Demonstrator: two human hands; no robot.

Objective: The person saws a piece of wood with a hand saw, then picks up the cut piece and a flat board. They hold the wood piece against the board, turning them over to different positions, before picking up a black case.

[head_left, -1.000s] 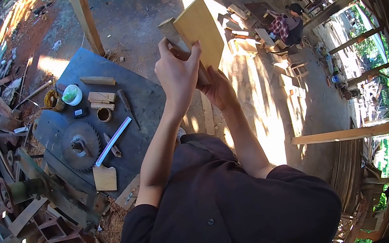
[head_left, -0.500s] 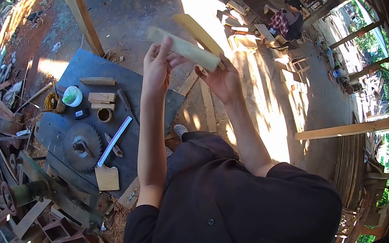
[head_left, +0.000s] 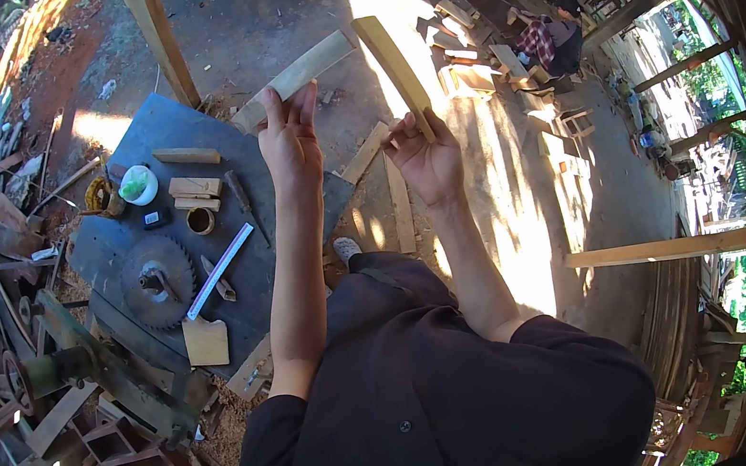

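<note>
My left hand (head_left: 290, 144) pinches a pale wooden piece (head_left: 297, 78) between thumb and fingers; the piece slants up to the right. In my right hand (head_left: 425, 153) is the lower end of a yellowish wooden piece (head_left: 393, 66), which leans up to the left. The two pieces are apart, their upper ends close together. Below and left of my left hand, the dark table (head_left: 263, 177) bears a round saw blade (head_left: 158, 280), a white-and-blue ruler (head_left: 220, 270), small wooden blocks (head_left: 194, 187) and a white bowl (head_left: 137, 185).
A wooden post (head_left: 157, 39) stands beyond the table. A person (head_left: 554, 42) sits among wood pieces at the upper right. A handwheel machine (head_left: 37, 372) and scrap wood lie at the left. A wooden beam (head_left: 684, 245) crosses the right side.
The two wooden pieces have come apart. The left hand's piece has turned to slant up to the right and moved left, while the right hand's piece is more fully visible.
</note>
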